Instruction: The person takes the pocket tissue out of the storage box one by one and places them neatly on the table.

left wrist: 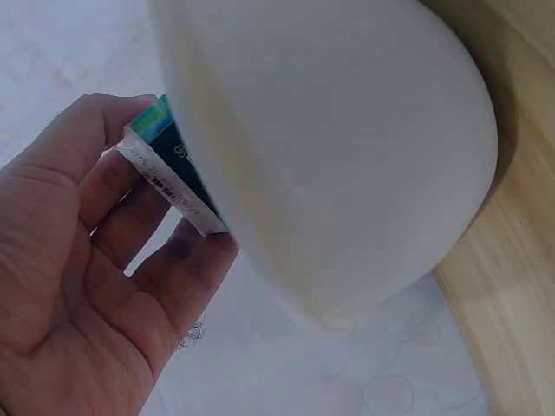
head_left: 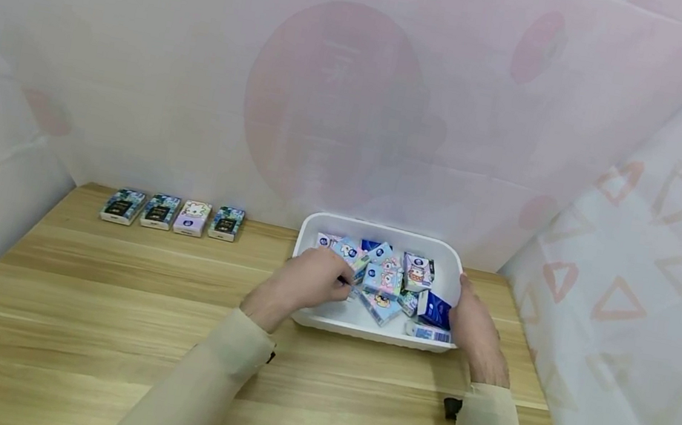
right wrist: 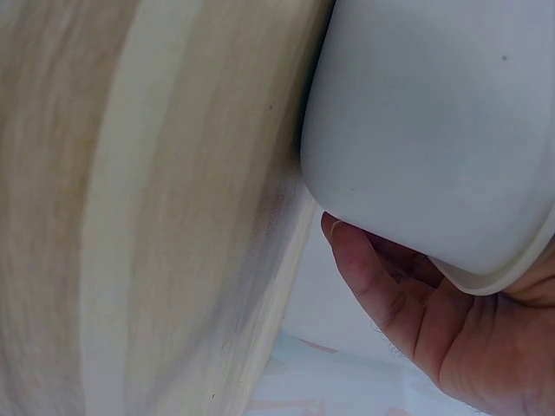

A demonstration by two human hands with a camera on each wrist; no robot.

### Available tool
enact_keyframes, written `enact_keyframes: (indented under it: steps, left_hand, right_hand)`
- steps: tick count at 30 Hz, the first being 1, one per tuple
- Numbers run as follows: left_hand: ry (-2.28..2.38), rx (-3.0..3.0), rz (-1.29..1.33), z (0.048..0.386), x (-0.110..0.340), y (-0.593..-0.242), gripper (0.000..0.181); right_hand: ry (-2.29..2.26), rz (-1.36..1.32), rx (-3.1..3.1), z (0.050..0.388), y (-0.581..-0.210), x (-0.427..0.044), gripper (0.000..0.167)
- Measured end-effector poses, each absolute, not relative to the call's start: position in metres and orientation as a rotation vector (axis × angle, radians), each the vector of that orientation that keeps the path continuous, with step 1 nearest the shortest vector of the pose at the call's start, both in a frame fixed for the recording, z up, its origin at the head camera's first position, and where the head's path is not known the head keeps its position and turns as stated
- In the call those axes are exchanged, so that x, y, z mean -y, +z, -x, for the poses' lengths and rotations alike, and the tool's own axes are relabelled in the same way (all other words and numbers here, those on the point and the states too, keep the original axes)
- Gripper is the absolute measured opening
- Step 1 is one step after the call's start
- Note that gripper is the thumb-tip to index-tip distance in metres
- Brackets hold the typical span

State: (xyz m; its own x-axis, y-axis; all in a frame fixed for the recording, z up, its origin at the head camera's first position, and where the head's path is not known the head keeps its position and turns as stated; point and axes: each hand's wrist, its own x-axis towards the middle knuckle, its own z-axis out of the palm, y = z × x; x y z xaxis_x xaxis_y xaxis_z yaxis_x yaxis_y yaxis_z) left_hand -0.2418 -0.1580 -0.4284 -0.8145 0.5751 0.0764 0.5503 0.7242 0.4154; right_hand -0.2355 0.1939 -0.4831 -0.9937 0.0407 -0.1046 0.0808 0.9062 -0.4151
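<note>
A white plastic bin (head_left: pixel 368 334) stands at the back of the table, with several small tissue packs (head_left: pixel 382 280) in a loose pile inside. My left hand (head_left: pixel 318 278) reaches over the bin's left side. Between its thumb and fingers it pinches a tissue pack (left wrist: pixel 169 173) with a green-blue top and dark label; the bin's wall hides part of that pack in the left wrist view. At the bin's right end my right hand (head_left: pixel 476 329) grips the rim, fingers curled against the outer wall (right wrist: pixel 434 130).
Along the table's back left edge lies a row of several tissue packs: dark blue-green ones (head_left: pixel 123 206) and a pale purple one (head_left: pixel 192 218). Printed white sheets (head_left: pixel 334 91) rise behind and beside the wooden table (head_left: pixel 92 321).
</note>
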Motion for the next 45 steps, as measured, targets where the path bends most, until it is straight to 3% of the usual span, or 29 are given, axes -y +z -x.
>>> enact_keyframes:
  steps: [12, 34, 45]
  left_hand:
    - [0.755, -2.890, -0.789, 0.244, 0.188, -0.412, 0.021]
    - [0.910, -3.117, -0.707, 0.266, 0.236, -0.413, 0.019]
    - [0.947, -3.273, -0.443, 0.278, 0.255, -0.425, 0.023]
  right_hand:
    - [-0.654, -0.092, -2.973, 0.235, -0.482, -0.194, 0.077]
    - [-0.645, -0.100, -2.976, 0.235, -0.481, -0.192, 0.076]
    - [-0.652, -0.086, -2.981, 0.234, -0.480, -0.193, 0.077]
